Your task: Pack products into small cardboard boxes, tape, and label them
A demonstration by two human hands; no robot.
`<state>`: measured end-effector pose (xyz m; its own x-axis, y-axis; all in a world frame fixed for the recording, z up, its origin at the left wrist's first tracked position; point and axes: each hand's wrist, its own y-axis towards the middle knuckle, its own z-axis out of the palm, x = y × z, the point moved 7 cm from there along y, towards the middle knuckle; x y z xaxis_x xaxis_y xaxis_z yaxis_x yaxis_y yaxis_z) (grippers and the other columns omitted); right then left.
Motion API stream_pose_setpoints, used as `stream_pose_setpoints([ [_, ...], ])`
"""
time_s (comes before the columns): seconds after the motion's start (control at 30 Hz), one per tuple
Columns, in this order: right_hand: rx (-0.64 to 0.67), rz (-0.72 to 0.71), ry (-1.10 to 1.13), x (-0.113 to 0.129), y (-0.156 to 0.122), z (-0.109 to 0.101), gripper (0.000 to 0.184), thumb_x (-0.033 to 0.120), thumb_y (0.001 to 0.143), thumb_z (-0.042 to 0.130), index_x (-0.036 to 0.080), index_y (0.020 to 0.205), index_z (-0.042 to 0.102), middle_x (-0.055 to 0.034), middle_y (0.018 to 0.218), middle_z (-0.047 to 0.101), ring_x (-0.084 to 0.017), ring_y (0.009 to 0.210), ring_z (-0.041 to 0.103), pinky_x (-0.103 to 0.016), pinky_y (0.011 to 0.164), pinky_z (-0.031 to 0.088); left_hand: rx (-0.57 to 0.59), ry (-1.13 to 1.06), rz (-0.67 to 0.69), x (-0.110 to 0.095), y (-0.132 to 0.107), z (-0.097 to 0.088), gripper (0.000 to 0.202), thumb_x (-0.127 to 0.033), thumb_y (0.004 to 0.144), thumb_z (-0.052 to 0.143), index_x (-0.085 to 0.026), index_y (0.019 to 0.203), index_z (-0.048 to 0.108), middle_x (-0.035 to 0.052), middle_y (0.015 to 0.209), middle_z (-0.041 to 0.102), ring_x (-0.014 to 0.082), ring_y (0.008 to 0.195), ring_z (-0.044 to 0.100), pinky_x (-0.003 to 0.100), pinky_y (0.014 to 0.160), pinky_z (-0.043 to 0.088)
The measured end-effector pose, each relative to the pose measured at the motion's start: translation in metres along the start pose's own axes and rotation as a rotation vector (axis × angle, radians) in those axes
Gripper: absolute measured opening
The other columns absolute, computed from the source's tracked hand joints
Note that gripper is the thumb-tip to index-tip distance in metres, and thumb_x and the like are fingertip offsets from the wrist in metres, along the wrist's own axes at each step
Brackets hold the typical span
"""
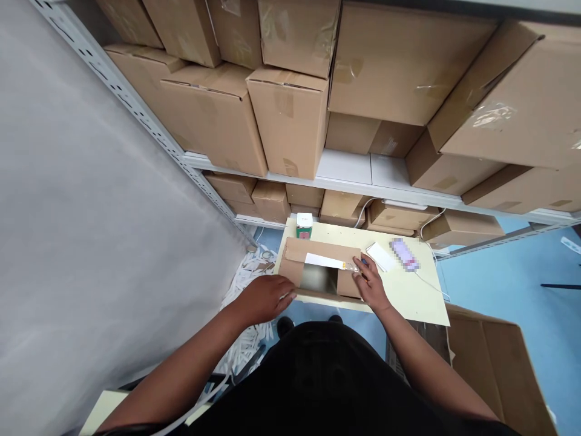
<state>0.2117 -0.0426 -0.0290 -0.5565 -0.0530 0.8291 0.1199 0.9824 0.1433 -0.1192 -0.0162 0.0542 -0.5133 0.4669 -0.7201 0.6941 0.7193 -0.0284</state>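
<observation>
On the pale table (pixel 408 297) lies a cardboard box (pixel 327 245) with its flaps folded out and a grey-looking inside showing. My left hand (pixel 267 298) is at the box's near left corner, its fingers closed on the edge. A long white strip (pixel 323 261), with a yellow and clear printed part at its right end, lies across the far side of the opening. My right hand (pixel 373 284) is over the box's right flap, fingers bent onto the strip's right end. A small blue spot shows by those fingers; I cannot make out what it is.
A green and white small box (pixel 304 225) stands behind the open box. White paper (pixel 381 257) and a blurred-out phone-like item (pixel 403 254) with a cable lie to the right. Shelves of cartons (pixel 288 121) rise ahead. White scraps (pixel 245 339) cover the floor at left.
</observation>
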Motion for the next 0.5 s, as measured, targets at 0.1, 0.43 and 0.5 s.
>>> stream_pose_setpoints([
  [0.1,-0.002,0.001,0.059,0.003,0.000,-0.003,0.051,0.055,0.101,0.044,0.029,0.140,0.065,-0.0068,0.159,0.045,-0.031,0.148,0.041,-0.051,0.122,0.035,-0.201,0.041,-0.037,0.008,0.025,-0.016,0.027,-0.043,0.092,0.064,-0.026,0.109,0.076,0.0113,0.120,0.070,0.0348,0.123,0.060,0.051,0.113,0.043],
  [0.43,-0.071,0.091,0.069,0.004,-0.003,0.003,0.052,0.058,0.095,0.056,0.028,0.136,0.066,-0.0081,0.156,0.049,-0.031,0.148,0.041,-0.051,0.122,0.036,-0.531,-0.119,-0.225,0.059,0.041,0.008,0.058,-0.034,0.091,0.063,-0.019,0.146,0.054,0.0146,0.159,0.041,0.0334,0.148,0.040,0.051,0.125,0.030],
  [0.5,-0.103,0.130,0.100,0.002,-0.005,0.006,0.055,0.056,0.092,0.061,0.027,0.140,0.062,-0.0102,0.152,0.053,-0.030,0.142,0.047,-0.050,0.116,0.043,-0.530,-0.119,-0.240,0.059,0.039,0.010,0.057,-0.032,0.093,0.060,-0.020,0.149,0.052,0.0134,0.164,0.036,0.0337,0.152,0.034,0.052,0.126,0.028],
])
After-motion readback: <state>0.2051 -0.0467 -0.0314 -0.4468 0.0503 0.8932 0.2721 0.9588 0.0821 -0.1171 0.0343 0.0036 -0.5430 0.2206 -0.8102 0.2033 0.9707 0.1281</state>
